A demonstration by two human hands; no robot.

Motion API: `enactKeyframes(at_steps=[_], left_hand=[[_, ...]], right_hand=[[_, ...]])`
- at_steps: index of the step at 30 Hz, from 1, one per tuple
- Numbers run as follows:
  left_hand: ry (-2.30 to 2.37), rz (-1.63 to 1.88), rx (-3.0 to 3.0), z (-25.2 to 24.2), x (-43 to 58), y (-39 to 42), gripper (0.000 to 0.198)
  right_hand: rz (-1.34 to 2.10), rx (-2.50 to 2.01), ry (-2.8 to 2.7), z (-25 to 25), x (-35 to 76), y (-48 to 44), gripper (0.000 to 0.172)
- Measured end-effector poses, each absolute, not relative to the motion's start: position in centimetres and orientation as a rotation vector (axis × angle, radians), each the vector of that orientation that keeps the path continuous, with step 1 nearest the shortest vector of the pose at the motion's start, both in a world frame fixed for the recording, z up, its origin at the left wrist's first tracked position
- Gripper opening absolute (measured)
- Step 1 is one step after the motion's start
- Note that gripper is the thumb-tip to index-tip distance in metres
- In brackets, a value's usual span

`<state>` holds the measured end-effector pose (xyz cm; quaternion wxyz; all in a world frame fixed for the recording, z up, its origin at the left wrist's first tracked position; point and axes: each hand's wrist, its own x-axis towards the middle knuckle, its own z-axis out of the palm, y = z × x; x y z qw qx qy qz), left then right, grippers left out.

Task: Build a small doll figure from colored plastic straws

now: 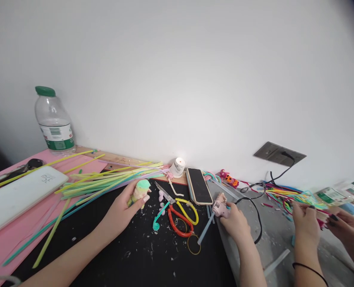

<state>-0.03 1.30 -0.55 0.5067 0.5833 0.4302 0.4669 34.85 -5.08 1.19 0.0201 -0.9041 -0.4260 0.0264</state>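
My left hand [131,204] is closed round a small fuzzy figure [141,190] with a mint-green top and a cream and yellow body. In my right hand [234,221] is a pale pink glue gun [219,206], with a translucent glue stick [206,228] jutting from its back end. Between my hands lie scissors [181,215] with one red and one yellow handle loop. A teal pipe cleaner [159,217] with a curled end rests beside them, next to small lilac fuzzy pieces [161,201].
Left are loose pipe cleaners [96,184], a white power bank [24,195] and a bottle [55,123]. A phone [199,186] and paper cup [177,167] stand near the wall. A black cord [259,223] runs right, where another person's hands [306,223] work.
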Motion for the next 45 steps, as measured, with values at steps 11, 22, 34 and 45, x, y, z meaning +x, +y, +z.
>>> enactKeyframes(at_steps=[11,22,34,45], left_hand=[[1.078,1.045,1.595,0.5,0.0,0.6,0.041],[1.044,0.981,1.850,0.1,-0.1,0.4,0.035],[1.055,0.899,1.969,0.1,0.0,0.2,0.035],[1.107,0.864,2.093,0.0,-0.1,0.3,0.037]], right_hand=[[0.029,-1.918,-1.064,2.8,33.6,-6.1,0.043],[1.027,-1.308,-1.519,4.1,24.1,-4.8,0.031],[1.115,-1.393,-1.485,2.6,22.8,-4.5,0.031],[1.152,-1.425,-1.489,2.4,23.0,-4.5,0.029]])
